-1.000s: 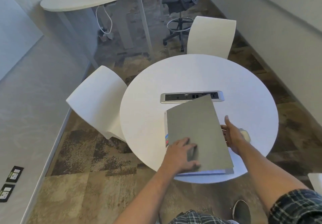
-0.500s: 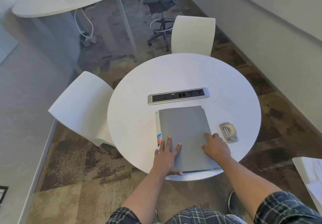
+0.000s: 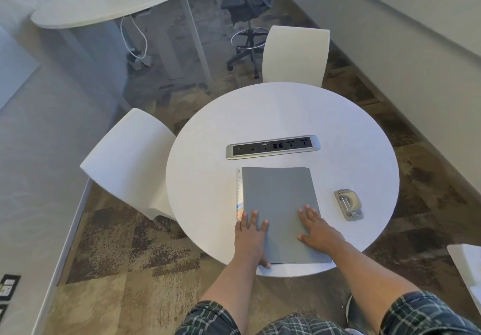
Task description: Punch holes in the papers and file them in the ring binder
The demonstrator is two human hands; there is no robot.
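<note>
A grey ring binder (image 3: pixel 278 199) lies closed and flat on the round white table (image 3: pixel 286 116), near its front edge. A white divider sheet with coloured tabs (image 3: pixel 239 196) sticks out along its left side. My left hand (image 3: pixel 251 233) rests flat on the binder's near left corner, thumb at the front edge. My right hand (image 3: pixel 316 228) presses flat on the cover's near right part, fingers spread. A small grey and beige hole punch (image 3: pixel 348 204) sits on the table to the right of the binder, untouched.
A silver power and data socket strip (image 3: pixel 272 146) is set into the table behind the binder. White chairs stand at the left (image 3: pixel 130 160) and the far side (image 3: pixel 295 53). Another white surface (image 3: pixel 466 261) shows at the right edge.
The binder's cover, held raised a second ago, has come down flat. My right hand moved from the binder's right edge onto the cover. The hole punch is now uncovered.
</note>
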